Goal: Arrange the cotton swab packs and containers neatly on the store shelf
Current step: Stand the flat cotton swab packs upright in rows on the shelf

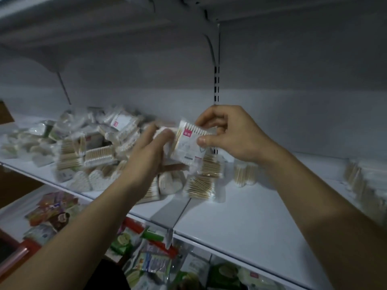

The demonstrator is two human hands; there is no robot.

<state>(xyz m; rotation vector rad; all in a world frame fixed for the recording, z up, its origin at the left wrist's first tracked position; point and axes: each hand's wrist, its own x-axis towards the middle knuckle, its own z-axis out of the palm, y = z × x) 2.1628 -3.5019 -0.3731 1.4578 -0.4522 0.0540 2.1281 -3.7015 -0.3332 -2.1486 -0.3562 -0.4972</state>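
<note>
Pinches cotton swab pack, frame centre, in right hand fingers; left hand grip blurred, cannot tell. Likely mid-sorting; calls next for neat placement on shelf, lower right.

Swab pack pile on shelf left — round container right, beside it

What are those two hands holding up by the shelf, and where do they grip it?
A pack of cotton swabs. The right hand pinches its right edge; the left hand, blurred, holds its left side.
</note>
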